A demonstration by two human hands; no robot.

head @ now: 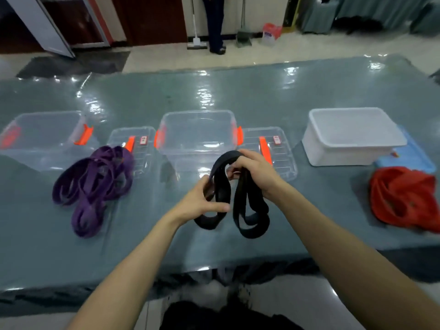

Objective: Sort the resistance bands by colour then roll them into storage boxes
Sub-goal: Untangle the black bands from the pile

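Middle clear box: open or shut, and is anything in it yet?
Open and empty. The middle clear box has no lid on; a lid lies beside it, and nothing shows inside.

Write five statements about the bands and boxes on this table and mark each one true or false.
1. The left hand and right hand both grip the black bands. True.
2. The purple bands lie inside the left clear box. False: the purple bands lie on the table in front of it.
3. The white box stands furthest right in the row. True.
4. The red bands lie left of the purple bands. False: they lie far right.
5. The middle clear box is closed. False: it is open, and a lid lies beside it.
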